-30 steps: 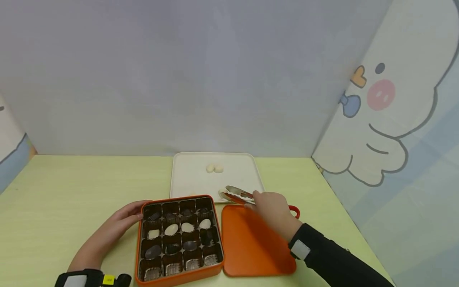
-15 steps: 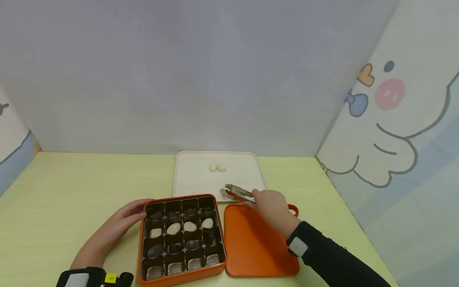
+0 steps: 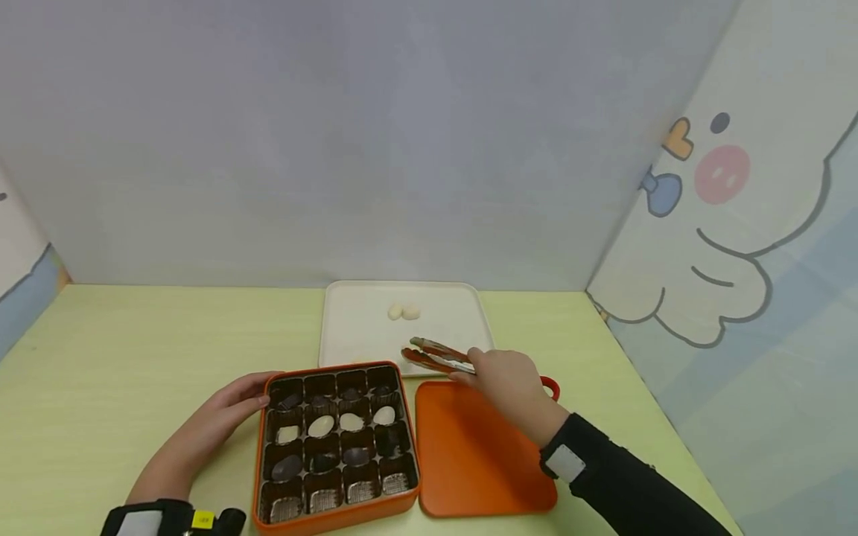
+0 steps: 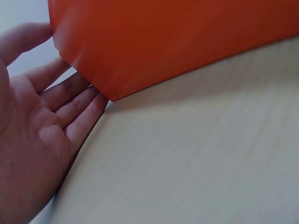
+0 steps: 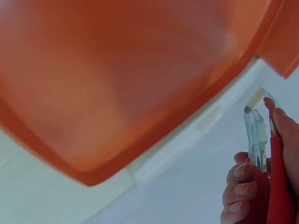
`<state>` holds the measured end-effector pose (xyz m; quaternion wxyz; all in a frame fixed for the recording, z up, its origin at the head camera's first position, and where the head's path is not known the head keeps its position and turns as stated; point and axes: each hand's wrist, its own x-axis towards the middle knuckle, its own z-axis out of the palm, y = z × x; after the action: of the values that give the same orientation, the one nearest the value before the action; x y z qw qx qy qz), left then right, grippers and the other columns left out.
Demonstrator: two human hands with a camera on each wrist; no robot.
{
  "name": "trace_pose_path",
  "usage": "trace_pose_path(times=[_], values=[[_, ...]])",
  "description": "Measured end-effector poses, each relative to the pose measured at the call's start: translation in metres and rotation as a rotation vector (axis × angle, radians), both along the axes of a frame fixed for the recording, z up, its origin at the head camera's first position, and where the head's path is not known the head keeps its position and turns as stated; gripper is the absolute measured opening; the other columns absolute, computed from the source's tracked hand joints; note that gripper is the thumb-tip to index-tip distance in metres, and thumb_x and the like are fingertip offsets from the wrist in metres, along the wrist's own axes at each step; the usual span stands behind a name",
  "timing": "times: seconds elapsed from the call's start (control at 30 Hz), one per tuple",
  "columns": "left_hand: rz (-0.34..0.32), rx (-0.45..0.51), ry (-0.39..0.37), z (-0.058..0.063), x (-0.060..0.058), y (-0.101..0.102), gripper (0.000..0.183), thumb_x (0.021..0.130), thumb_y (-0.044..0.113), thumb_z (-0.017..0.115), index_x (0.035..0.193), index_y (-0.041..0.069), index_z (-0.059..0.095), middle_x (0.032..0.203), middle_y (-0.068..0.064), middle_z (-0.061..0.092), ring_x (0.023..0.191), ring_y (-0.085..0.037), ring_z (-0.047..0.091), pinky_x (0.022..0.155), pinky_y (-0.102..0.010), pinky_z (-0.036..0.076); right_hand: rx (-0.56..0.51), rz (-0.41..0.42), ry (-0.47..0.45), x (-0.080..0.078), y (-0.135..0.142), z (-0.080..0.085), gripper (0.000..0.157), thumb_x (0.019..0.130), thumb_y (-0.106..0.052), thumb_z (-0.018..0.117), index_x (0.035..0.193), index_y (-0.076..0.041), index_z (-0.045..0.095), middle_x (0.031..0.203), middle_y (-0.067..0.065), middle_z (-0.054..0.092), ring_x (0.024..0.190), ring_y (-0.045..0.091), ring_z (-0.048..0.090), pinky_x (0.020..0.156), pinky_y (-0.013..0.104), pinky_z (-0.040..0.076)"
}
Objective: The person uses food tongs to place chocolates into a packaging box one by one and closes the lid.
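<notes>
My right hand (image 3: 506, 383) grips red-handled tongs (image 3: 436, 356) over the near edge of a white tray (image 3: 348, 320). In the right wrist view a small pale piece (image 5: 254, 99) sits between the tong tips. My left hand (image 3: 231, 409) rests at the far-left corner of an orange box (image 3: 335, 519). In the left wrist view its fairly straight fingers (image 4: 77, 119) and its thumb touch the box's outer wall. The box's dark compartment insert holds a row of white pieces (image 3: 321, 426) and several dark pieces (image 3: 287, 468). Its nearest row shows bare compartments.
Two rounded white pieces (image 3: 404, 312) lie together toward the back of the tray. An orange lid (image 3: 485, 469) lies right of the box, under my right forearm. A grey wall (image 3: 402, 149) rises behind the pale table (image 3: 167, 327), with a cartoon-printed panel (image 3: 757, 223) at right.
The tong tips have moved slightly left and up over the tray, and they stand a little nearer each other. The left hand and the box have stayed in place.
</notes>
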<state>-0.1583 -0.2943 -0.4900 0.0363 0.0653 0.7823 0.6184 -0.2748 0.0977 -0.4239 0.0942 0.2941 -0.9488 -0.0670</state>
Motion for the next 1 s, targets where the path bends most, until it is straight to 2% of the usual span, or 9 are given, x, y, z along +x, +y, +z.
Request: trace_pose_path(times=[0.17,0.27,0.53,0.7,0.87,1.0], values=[[-0.008,0.002,0.003,0.001,0.001,-0.003,0.041,0.095,0.028,0.045,0.131,0.011,0.040,0.129,-0.016,0.044,0.117,-0.023,0.039,0.098,-0.057,0.025,-0.030,0.121,0.132,0.022,-0.011,0.017,0.046,0.080,-0.060,0.053,0.075,-0.015,0.045,0.044,-0.005,0.032,0.036,0.010,0.030,0.033,0.023,0.022],[-0.006,0.003,0.001,0.001,0.001,-0.003,0.041,0.095,0.029,0.045,0.131,0.011,0.040,0.130,-0.016,0.044,0.117,-0.022,0.039,0.098,-0.056,0.026,-0.051,0.188,0.178,0.035,-0.020,0.024,0.047,0.080,-0.062,0.051,0.074,-0.015,0.046,0.044,-0.005,0.030,0.036,0.009,0.027,0.034,0.022,0.019],[-0.005,-0.003,0.010,0.001,0.000,-0.001,0.041,0.095,0.027,0.046,0.131,0.008,0.040,0.129,-0.017,0.045,0.115,-0.022,0.041,0.097,-0.053,0.029,-0.087,0.353,0.125,0.065,-0.038,0.024,0.042,0.080,-0.058,0.054,0.073,-0.018,0.047,0.045,-0.008,0.028,0.037,0.004,0.025,0.033,0.019,0.017],[-0.012,0.001,0.017,0.002,0.000,0.000,0.042,0.095,0.027,0.045,0.131,0.007,0.039,0.130,-0.018,0.044,0.115,-0.020,0.041,0.097,-0.054,0.028,-0.072,0.458,0.161,0.080,-0.047,0.019,0.044,0.082,-0.063,0.046,0.079,-0.019,0.055,0.045,-0.009,0.026,0.036,0.004,0.023,0.031,0.018,0.016],[-0.010,0.002,0.015,0.003,0.000,0.001,0.042,0.095,0.027,0.045,0.132,0.008,0.039,0.131,-0.018,0.043,0.116,-0.021,0.040,0.098,-0.055,0.027,-0.071,0.500,0.137,0.090,-0.055,0.019,0.045,0.084,-0.063,0.041,0.070,-0.022,0.049,0.045,-0.010,0.026,0.037,0.003,0.023,0.030,0.019,0.015],[-0.001,0.001,0.011,0.003,0.000,0.001,0.043,0.095,0.027,0.046,0.132,0.007,0.038,0.132,-0.019,0.042,0.117,-0.023,0.039,0.098,-0.056,0.027,-0.025,0.515,0.115,0.097,-0.062,0.021,0.045,0.085,-0.065,0.037,0.072,-0.023,0.048,0.045,-0.011,0.027,0.036,0.003,0.022,0.030,0.019,0.016]])
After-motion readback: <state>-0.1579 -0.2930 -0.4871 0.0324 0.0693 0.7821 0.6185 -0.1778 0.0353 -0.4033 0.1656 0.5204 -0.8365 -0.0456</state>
